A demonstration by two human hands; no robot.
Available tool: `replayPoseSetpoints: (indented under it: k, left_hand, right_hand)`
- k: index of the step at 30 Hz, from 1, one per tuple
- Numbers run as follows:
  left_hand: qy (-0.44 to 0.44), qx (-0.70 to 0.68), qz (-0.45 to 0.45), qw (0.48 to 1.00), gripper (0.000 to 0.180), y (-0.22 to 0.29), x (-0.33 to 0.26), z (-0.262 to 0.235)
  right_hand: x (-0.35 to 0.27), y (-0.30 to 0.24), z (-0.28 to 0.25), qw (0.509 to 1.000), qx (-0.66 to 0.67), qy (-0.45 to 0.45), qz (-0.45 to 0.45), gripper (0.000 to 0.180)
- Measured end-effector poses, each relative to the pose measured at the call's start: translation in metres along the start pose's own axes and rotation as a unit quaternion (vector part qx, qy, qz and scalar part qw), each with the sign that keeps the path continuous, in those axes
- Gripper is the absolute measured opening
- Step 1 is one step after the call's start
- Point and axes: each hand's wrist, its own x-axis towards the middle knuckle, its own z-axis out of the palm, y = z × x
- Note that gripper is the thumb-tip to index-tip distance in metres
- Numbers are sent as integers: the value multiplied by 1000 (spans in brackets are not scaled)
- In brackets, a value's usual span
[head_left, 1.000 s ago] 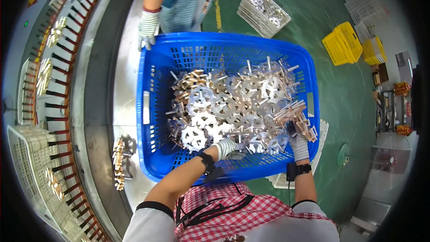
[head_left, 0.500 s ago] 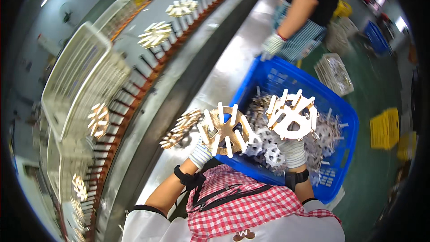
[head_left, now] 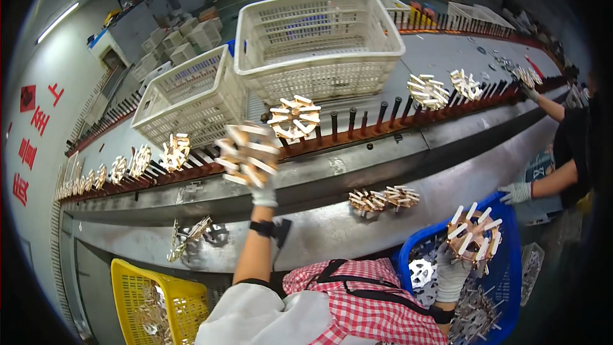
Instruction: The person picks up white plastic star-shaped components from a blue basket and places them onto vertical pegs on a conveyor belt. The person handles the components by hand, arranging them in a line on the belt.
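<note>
My left hand [head_left: 263, 195], in a striped white glove, reaches forward to the row of upright dark posts. It is shut on a round copper-coloured disc with white pegs [head_left: 248, 153], blurred by motion. Just beyond it, a similar pegged disc [head_left: 294, 118] sits on the rail. My right hand [head_left: 452, 273], gloved alike, holds up another copper-coloured pegged disc [head_left: 474, 237] above the blue basket [head_left: 408, 249]. Its fingers are partly hidden behind the disc. Inside that basket lie silvery cut-out plates [head_left: 421, 273] and loose thin pieces.
White crates [head_left: 319, 67] stand behind the post rail [head_left: 364, 133]. More pegged discs [head_left: 383, 199] lie on the metal ledge [head_left: 306, 236]. A yellow basket [head_left: 121, 281] of parts is at lower left. A co-worker's gloved hand [head_left: 516, 192] rests by the blue basket's rim.
The view has swung left toward the rail. My left hand has carried its pegged disc away from the blue basket to the posts. My right hand still holds its disc over the basket.
</note>
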Motion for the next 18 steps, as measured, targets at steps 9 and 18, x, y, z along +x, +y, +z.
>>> replayPoseSetpoints:
  k: [9,18]
  left_hand:
    - [-215,-118,-57,968,42,-143,89,131]
    - [-16,-1,10,1000,45,-251,30,184]
  right_hand:
    - [-36,4,45,994,-84,-68,0,78]
    - [-42,-18,167,892,-324,-204,-241,74]
